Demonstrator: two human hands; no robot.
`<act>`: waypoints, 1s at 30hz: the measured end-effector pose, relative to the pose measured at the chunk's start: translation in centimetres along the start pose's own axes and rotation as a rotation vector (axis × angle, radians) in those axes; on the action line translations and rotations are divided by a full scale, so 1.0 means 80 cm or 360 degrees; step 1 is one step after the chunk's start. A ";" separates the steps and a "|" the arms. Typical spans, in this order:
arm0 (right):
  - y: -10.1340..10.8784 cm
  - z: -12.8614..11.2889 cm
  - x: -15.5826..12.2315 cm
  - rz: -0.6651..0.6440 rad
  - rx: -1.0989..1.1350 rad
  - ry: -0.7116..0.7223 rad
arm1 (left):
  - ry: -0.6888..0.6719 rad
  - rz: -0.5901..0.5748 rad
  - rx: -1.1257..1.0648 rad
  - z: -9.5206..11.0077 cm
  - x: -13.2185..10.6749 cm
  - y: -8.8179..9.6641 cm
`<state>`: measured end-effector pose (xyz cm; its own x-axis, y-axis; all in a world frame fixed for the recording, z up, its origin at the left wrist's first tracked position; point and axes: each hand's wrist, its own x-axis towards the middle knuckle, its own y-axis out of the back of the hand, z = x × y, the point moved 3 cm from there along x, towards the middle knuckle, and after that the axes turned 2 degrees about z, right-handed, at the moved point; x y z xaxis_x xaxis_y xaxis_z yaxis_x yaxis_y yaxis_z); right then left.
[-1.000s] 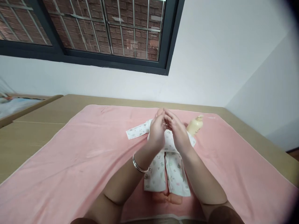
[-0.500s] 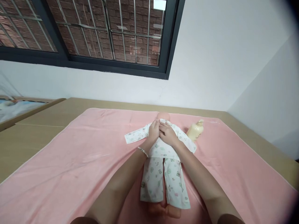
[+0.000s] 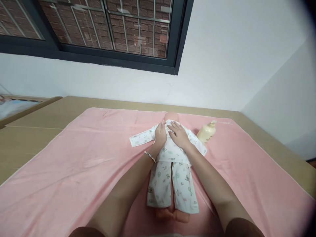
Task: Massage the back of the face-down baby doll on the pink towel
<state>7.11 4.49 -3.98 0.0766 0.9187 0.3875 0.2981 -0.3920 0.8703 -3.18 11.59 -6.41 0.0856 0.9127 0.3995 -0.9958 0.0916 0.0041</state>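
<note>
A baby doll (image 3: 172, 116) lies on its back on a pink towel (image 3: 81, 164), dressed in a white printed top and trousers (image 3: 172, 184). Its bare feet (image 3: 172, 215) point toward me. My left hand (image 3: 160, 135), with a silver bracelet on the wrist, rests on the doll's chest on the left side, fingers bent on the fabric. My right hand (image 3: 179, 134) lies flat on the chest on the right side, fingers stretched toward the collar. One empty sleeve (image 3: 140, 139) sticks out to the left.
A cream pump bottle (image 3: 207, 131) lies on the towel right of the doll. The towel covers a tan surface (image 3: 37, 128) against a white wall, under a dark-framed barred window (image 3: 111, 36). A crib edge (image 3: 14, 107) shows far left.
My hands were raised and pressed together above the doll; they have come down onto its chest and moved slightly apart, flattening on the top.
</note>
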 end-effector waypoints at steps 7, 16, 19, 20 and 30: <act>0.001 -0.014 -0.013 0.0253 -0.0243 -0.0183 | 0.0021 0.0044 0.0028 -0.003 0.001 0.001; -0.003 0.010 0.001 0.0169 0.0035 -0.0117 | 0.0030 -0.0002 0.0042 0.005 -0.002 0.001; -0.004 0.006 -0.008 0.0309 -0.0049 -0.0231 | 0.0043 0.0017 0.0066 0.005 -0.003 0.001; -0.004 0.003 -0.011 0.0351 -0.0076 -0.0225 | 0.0040 0.0023 0.0071 0.004 -0.003 0.001; -0.003 0.005 -0.003 0.0161 -0.0055 0.0047 | -0.0026 -0.0067 0.0066 0.004 -0.001 0.000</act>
<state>7.38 4.41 -4.40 0.0767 0.8726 0.4824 0.2572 -0.4848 0.8360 -3.16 11.41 -6.17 0.1273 0.9018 0.4130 -0.9918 0.1129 0.0592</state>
